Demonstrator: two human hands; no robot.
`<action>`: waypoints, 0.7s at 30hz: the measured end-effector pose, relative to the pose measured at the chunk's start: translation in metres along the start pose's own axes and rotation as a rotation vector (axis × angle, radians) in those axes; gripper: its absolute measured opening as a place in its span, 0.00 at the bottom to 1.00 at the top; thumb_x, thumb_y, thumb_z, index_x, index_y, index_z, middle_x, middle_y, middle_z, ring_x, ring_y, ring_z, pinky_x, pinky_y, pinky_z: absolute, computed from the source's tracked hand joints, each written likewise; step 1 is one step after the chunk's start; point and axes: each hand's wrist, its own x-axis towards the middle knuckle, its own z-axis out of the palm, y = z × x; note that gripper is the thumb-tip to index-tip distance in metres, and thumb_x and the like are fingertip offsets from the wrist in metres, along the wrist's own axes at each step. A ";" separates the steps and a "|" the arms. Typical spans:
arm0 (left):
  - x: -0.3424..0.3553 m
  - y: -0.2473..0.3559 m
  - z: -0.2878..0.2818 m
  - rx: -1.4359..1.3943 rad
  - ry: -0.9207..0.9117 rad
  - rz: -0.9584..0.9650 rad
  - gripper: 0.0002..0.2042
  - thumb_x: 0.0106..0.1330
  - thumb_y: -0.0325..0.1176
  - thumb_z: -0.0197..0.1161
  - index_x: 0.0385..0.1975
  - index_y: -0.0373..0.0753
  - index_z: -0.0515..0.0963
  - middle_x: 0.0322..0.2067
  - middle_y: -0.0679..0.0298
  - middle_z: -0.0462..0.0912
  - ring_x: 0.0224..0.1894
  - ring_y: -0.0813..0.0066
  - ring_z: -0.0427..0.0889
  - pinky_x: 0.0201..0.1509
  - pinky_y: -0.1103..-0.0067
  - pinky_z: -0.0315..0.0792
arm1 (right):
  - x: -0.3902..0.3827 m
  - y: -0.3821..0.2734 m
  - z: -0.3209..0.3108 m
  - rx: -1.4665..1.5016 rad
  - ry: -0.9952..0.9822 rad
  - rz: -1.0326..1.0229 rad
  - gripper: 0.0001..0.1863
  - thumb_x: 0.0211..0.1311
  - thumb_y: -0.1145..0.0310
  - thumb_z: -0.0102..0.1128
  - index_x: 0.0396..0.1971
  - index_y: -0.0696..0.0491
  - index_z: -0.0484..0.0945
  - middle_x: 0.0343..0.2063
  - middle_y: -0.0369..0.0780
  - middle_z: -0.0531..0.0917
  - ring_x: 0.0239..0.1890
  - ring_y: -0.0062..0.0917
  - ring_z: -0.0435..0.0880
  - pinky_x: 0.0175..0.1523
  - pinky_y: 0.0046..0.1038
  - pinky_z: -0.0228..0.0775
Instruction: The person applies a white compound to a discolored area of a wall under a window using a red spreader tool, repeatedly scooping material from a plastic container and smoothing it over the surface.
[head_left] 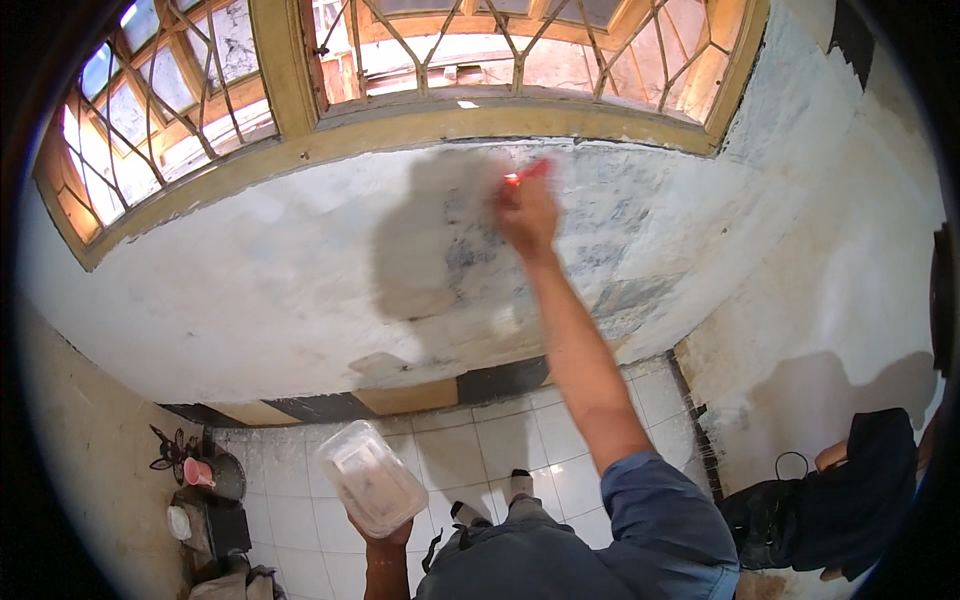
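Note:
My right hand [526, 215] is raised to the wall just below the window, its fingers closed round a red scraper [538, 170]. Motion blurs both the hand and the tool, so the scraper's exact shape and its edge against the wall are not clear. Around it the wall [300, 260] carries patchy white filler, with grey and dark areas showing through. Low down, my left hand [385, 535] holds a translucent rectangular plastic container [372, 478] from beneath, tilted. Something pale shows inside it.
A wooden window frame [420, 130] with metal bars spans the top. At lower left stand a dark bucket [230, 478], a pink dipper [198, 472] and a dark box [228, 530]. Another person in dark clothes [850, 500] is at lower right. White tiles [510, 435] cover the floor.

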 end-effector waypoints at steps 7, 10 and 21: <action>-0.004 0.011 -0.002 -0.009 0.063 0.066 0.29 0.74 0.55 0.45 0.68 0.45 0.58 0.59 0.58 0.72 0.57 0.62 0.76 0.59 0.63 0.75 | -0.035 -0.223 0.009 0.433 -0.251 -0.338 0.04 0.52 0.71 0.60 0.22 0.50 0.74 0.25 0.39 0.76 0.29 0.29 0.79 0.33 0.35 0.75; 0.000 0.012 0.008 -0.252 0.092 -0.039 0.27 0.74 0.51 0.47 0.68 0.44 0.59 0.59 0.59 0.73 0.58 0.61 0.76 0.60 0.62 0.74 | -0.053 -0.217 -0.038 0.675 -0.308 -0.005 0.08 0.57 0.69 0.63 0.22 0.52 0.74 0.26 0.40 0.75 0.28 0.29 0.79 0.31 0.32 0.73; 0.033 -0.042 0.063 0.454 -0.196 0.088 0.26 0.70 0.42 0.56 0.66 0.43 0.63 0.57 0.58 0.75 0.56 0.62 0.78 0.60 0.64 0.74 | -0.136 0.036 -0.176 1.225 0.196 1.783 0.10 0.64 0.74 0.62 0.44 0.54 0.74 0.38 0.35 0.81 0.35 0.20 0.79 0.39 0.25 0.73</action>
